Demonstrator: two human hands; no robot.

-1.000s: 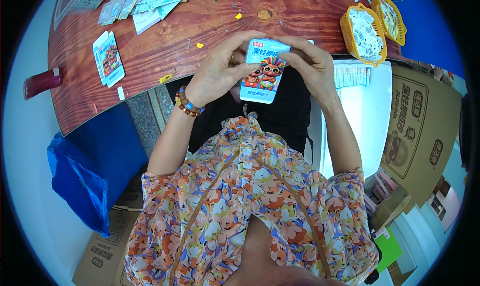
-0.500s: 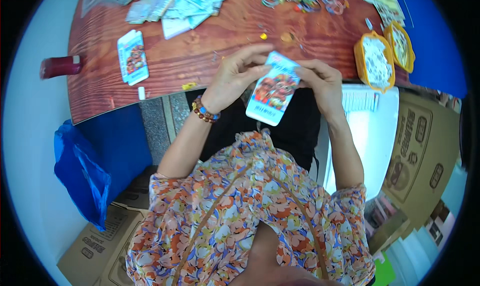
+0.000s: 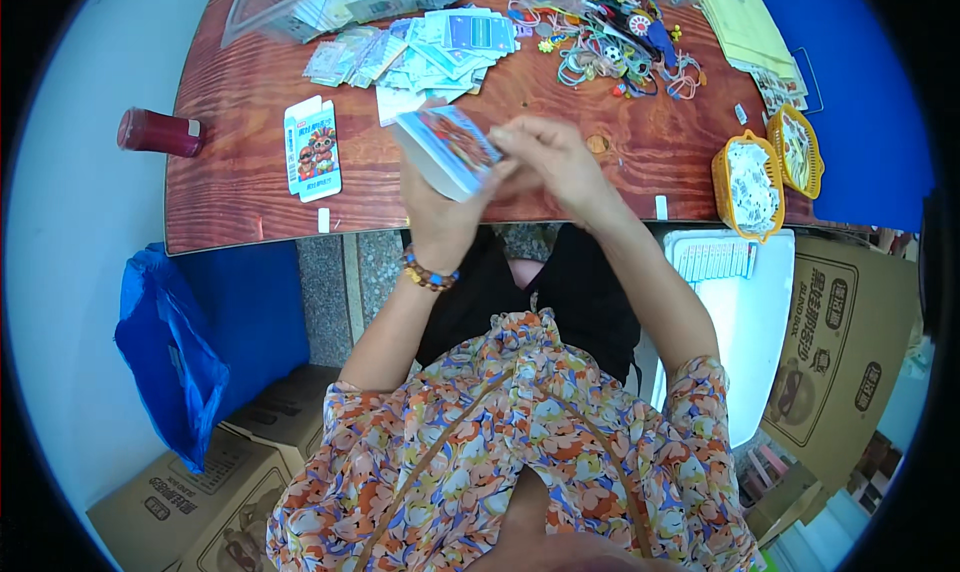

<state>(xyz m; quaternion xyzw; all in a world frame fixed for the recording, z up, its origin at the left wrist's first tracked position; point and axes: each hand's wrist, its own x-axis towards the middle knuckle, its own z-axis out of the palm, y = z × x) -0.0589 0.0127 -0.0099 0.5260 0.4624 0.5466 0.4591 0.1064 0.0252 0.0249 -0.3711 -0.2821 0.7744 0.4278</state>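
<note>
A small blue-and-white printed card box [image 3: 452, 152] is tilted above the front part of the table, its white side showing. My left hand [image 3: 440, 204] grips it from below, fingers mostly behind it. At the box's right end, my right hand [image 3: 545, 157] has its fingers pinched against the edge, slightly smeared by motion. A second card box [image 3: 313, 154] of the same print lies flat on the table to the left, with its end flaps out. Farther back is a loose pile of pale printed cards [image 3: 430, 57].
A clear plastic bin [image 3: 345, 7] of cards stands at the back left, and tangled coloured cords with charms [image 3: 620, 57] lie at the back right. Two yellow baskets [image 3: 750, 187] sit at the right edge. A dark red bottle [image 3: 160, 132] lies at the left edge.
The box has moved left and away from me and is now swung open from flat into depth. My right hand has shifted left over to its end. The view has shifted too.
</note>
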